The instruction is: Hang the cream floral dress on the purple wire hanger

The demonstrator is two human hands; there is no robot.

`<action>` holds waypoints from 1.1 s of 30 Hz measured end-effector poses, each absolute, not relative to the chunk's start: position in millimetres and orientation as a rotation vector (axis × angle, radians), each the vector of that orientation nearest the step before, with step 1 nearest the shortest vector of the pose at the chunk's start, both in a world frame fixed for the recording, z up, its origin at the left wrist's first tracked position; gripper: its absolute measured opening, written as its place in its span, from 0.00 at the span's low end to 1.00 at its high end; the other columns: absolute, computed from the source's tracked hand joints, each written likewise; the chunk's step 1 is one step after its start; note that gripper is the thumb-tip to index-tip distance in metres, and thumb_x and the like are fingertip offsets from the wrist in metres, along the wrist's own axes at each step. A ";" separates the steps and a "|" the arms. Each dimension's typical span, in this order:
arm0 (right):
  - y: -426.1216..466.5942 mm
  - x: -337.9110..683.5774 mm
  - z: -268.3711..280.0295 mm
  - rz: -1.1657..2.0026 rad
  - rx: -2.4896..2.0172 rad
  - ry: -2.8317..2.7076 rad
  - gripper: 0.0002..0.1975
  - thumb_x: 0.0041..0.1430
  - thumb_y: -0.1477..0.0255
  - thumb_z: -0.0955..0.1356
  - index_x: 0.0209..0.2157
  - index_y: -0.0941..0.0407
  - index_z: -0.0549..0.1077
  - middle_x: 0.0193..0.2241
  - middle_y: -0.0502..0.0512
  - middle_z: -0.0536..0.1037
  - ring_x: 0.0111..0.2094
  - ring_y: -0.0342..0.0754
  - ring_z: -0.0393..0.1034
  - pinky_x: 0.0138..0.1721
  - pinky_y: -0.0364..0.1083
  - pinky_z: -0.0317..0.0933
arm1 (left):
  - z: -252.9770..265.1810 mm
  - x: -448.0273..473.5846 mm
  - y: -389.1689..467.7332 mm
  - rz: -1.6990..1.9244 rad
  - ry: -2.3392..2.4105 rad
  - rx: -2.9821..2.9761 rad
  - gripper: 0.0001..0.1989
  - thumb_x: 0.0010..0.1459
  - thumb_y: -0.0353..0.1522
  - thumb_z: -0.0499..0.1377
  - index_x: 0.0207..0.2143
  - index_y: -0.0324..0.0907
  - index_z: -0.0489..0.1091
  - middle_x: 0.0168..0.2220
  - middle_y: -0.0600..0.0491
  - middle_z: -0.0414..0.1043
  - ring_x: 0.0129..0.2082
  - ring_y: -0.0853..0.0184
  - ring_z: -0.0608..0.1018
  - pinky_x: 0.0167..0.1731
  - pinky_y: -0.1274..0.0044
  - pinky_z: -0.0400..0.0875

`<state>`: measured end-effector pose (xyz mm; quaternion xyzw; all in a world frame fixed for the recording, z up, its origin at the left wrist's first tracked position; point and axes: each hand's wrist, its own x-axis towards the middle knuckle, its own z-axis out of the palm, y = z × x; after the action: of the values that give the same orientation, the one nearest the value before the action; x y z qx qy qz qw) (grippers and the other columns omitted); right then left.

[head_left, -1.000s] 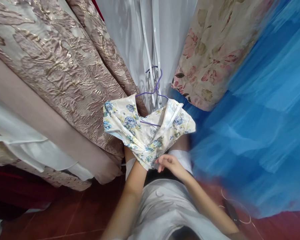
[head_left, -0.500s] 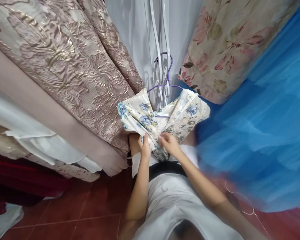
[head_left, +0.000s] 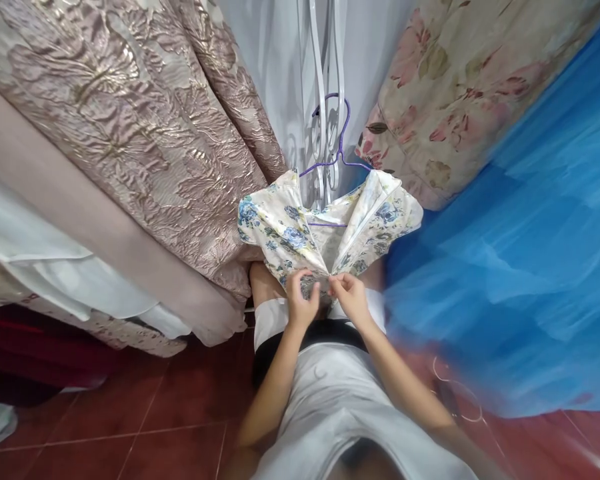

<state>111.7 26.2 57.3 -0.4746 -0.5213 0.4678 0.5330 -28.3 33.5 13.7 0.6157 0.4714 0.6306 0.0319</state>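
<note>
A cream floral garment [head_left: 293, 233] with blue roses hangs on a purple hanger [head_left: 341, 140] in front of my body, its front parted in a V. At the bottom of the V, my right hand [head_left: 350, 300] pinches the front edge between thumb and fingers. My left hand [head_left: 303, 300] is just left of it, in front of the fabric, with thumb and forefinger curved and apart. Below my hands the garment's lower part is mostly hidden.
Several white hangers [head_left: 336, 60] hang behind the purple one against pale cloth. A pink metallic brocade garment [head_left: 145, 140] is on the left. To the right hang a beige floral garment [head_left: 440, 100] and blue tulle [head_left: 520, 267]. A thin white cord [head_left: 473, 419] lies on the red tiled floor [head_left: 180, 400].
My left hand has come off the left front edge and moved toward the middle. The right hand now pinches at the bottom of the V, and the front lies flatter.
</note>
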 end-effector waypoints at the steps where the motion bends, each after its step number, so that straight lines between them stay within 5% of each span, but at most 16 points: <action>1: 24.0 111.6 58.2 1.128 -1.119 -1.252 0.20 0.57 0.52 0.70 0.26 0.55 0.70 0.19 0.53 0.75 0.21 0.45 0.66 0.25 0.44 0.61 | 11.5 -20.6 33.3 1.787 1.410 1.961 0.11 0.62 0.32 0.60 0.47 0.42 0.68 0.42 0.47 0.73 0.46 0.60 0.76 0.50 0.68 0.71; 5: 17.4 113.0 66.5 1.170 -1.113 -1.259 0.21 0.57 0.53 0.71 0.25 0.55 0.70 0.16 0.51 0.73 0.17 0.43 0.62 0.21 0.43 0.57 | 10.8 0.1 34.5 1.624 1.440 1.963 0.03 0.64 0.31 0.56 0.38 0.43 0.69 0.35 0.50 0.75 0.39 0.62 0.77 0.43 0.71 0.71; 12: 29.1 114.5 101.8 1.146 -1.036 -1.163 0.17 0.55 0.59 0.71 0.22 0.56 0.71 0.13 0.49 0.71 0.14 0.40 0.55 0.18 0.42 0.51 | 12.9 -1.3 25.1 1.562 1.405 1.996 0.06 0.61 0.28 0.57 0.29 0.43 0.65 0.26 0.54 0.71 0.29 0.66 0.75 0.33 0.76 0.67; 21: 82.2 103.8 188.2 1.026 -0.788 -1.210 0.17 0.55 0.59 0.73 0.23 0.58 0.73 0.14 0.49 0.73 0.13 0.37 0.54 0.16 0.40 0.50 | 19.8 -3.9 16.5 1.315 1.424 2.082 0.07 0.58 0.27 0.60 0.30 0.44 0.63 0.24 0.55 0.68 0.25 0.66 0.73 0.29 0.76 0.66; 33: 103.4 106.7 224.9 0.946 -0.722 -1.262 0.16 0.61 0.66 0.71 0.22 0.59 0.73 0.16 0.48 0.72 0.14 0.35 0.53 0.17 0.38 0.51 | 3.6 0.4 0.7 1.201 1.440 2.076 0.08 0.57 0.26 0.60 0.28 0.44 0.63 0.24 0.57 0.68 0.24 0.68 0.71 0.29 0.77 0.64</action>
<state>106.7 103.4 224.9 -0.3176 -0.5547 0.4159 0.6469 0.4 0.7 3.6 0.7311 0.5070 0.4231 0.1712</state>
